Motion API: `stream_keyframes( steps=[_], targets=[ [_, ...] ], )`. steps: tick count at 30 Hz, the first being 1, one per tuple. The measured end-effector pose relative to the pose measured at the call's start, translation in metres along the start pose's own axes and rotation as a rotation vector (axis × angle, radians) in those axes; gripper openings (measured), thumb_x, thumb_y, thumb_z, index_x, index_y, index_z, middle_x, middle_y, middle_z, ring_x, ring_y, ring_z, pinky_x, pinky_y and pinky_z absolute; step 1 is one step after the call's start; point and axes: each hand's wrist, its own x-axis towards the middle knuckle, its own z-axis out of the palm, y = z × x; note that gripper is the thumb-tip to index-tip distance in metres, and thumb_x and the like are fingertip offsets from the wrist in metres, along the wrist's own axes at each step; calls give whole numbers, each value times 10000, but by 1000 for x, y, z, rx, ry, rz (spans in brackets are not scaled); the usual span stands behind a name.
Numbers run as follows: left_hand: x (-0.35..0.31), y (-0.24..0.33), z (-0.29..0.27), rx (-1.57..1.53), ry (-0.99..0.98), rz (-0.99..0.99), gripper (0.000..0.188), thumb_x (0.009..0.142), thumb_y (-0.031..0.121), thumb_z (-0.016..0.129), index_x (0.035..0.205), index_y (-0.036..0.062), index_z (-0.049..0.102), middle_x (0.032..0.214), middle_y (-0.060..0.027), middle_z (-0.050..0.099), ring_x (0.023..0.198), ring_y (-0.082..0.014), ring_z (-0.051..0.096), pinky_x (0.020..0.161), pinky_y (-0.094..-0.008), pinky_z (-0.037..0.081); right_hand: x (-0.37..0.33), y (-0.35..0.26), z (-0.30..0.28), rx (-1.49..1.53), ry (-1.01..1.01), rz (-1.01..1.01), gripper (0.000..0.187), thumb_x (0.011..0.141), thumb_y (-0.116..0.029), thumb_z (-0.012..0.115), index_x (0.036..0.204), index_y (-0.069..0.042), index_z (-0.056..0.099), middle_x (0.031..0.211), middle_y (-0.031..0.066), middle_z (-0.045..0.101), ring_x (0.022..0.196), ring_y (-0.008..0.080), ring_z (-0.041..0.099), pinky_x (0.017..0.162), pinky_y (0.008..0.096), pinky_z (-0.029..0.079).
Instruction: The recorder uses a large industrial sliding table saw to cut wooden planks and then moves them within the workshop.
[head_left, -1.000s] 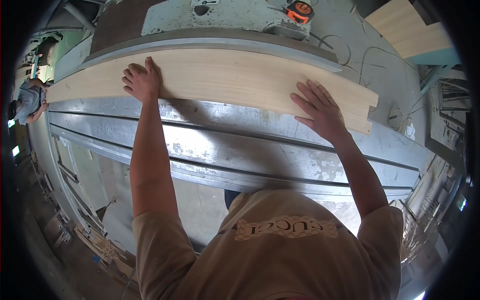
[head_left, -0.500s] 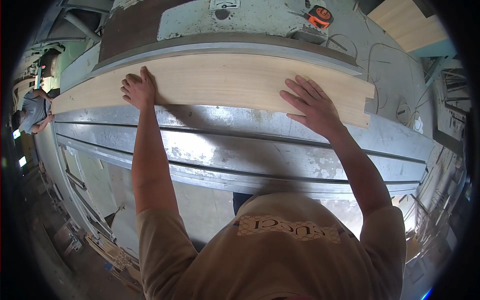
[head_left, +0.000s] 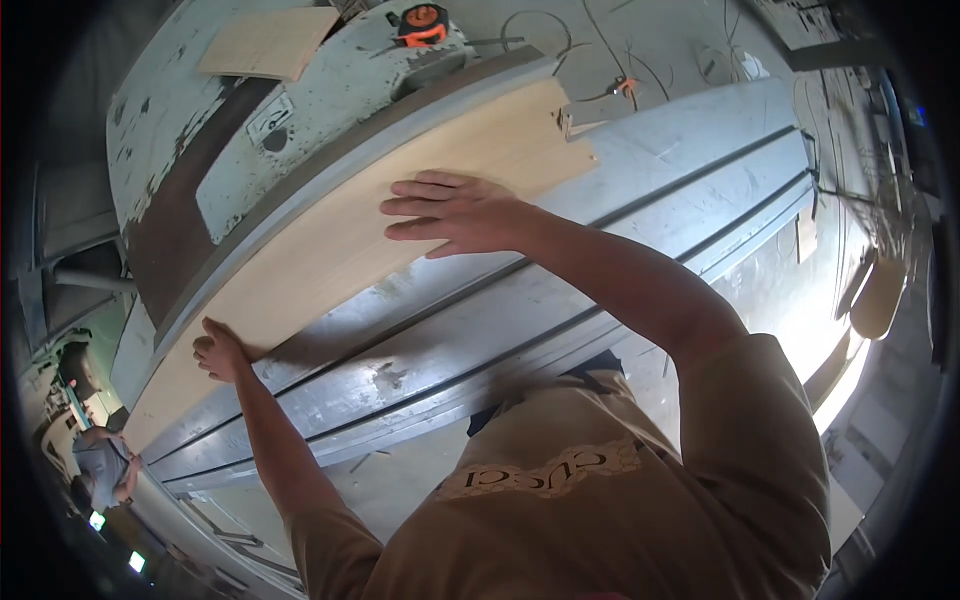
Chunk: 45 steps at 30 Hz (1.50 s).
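Note:
A long pale wooden board (head_left: 330,245) runs from far left to upper right, lying along a metal fence (head_left: 370,160). Its right end has a notch cut into it. Flat on the board, toward that notched end, rests my right hand (head_left: 455,212), open with its fingers spread. Farther left, my left hand (head_left: 222,352) lies on the board by its near edge, thumb apart and the fingers partly bent; it looks open. Beneath the board is a slotted metal machine table (head_left: 690,130).
Behind the fence, an orange and black tape measure (head_left: 423,22) and a wood offcut (head_left: 270,42) lie on the worn pale machine top (head_left: 150,110). Another person (head_left: 103,462) stands at the board's far left end. Thin strips and debris litter the floor at upper right.
My view has turned, so the board now slants up to the right. Both hands stay on the board; the right one appears slightly farther from the notched end.

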Motion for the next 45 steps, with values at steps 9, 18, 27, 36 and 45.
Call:
stream_keyframes(
  steps=[9, 18, 27, 36, 45],
  targets=[
    [-113, 106, -6, 144, 195, 78, 795, 1074, 721, 469, 1246, -37, 634, 1274, -233, 641, 1183, -423, 644, 951, -596, 547, -1, 5, 15, -8, 187, -46, 646, 908, -476, 818, 1493, -260, 649, 1661, 3, 536, 1601, 240, 404, 1347, 448, 271],
    [-262, 254, -81, -78, 47, 58, 838, 1029, 769, 501, 1285, -25, 567, 1307, -192, 531, 1263, -403, 485, 1089, -541, 390, 1, -2, -1, -13, 124, -17, 701, 902, -484, 833, 1547, -284, 643, 1704, -28, 519, 1626, 211, 402, 1371, 430, 251],
    [-255, 244, -78, -49, 60, 51, 872, 1008, 783, 530, 1309, -34, 576, 1389, -187, 532, 1333, -418, 472, 1138, -564, 377, -36, 19, -14, 176, 81, 29, 683, 913, -352, 845, 1544, -185, 642, 1726, 33, 507, 1659, 250, 374, 1385, 436, 250],
    [-254, 240, -77, -58, 2, 42, 858, 1020, 758, 552, 1357, -31, 573, 1464, -188, 523, 1368, -416, 459, 1178, -550, 347, -99, 60, -43, 70, 101, -5, 655, 920, -274, 830, 1536, -155, 639, 1705, 18, 528, 1630, 206, 417, 1374, 402, 314],
    [-255, 237, -75, -46, 63, 86, 802, 1031, 752, 519, 1241, -19, 587, 1348, -229, 570, 1309, -434, 526, 1126, -592, 394, -105, 64, -37, 2, 146, -21, 558, 989, -336, 754, 1518, -189, 658, 1689, 5, 552, 1621, 190, 433, 1374, 406, 292]
  ],
)
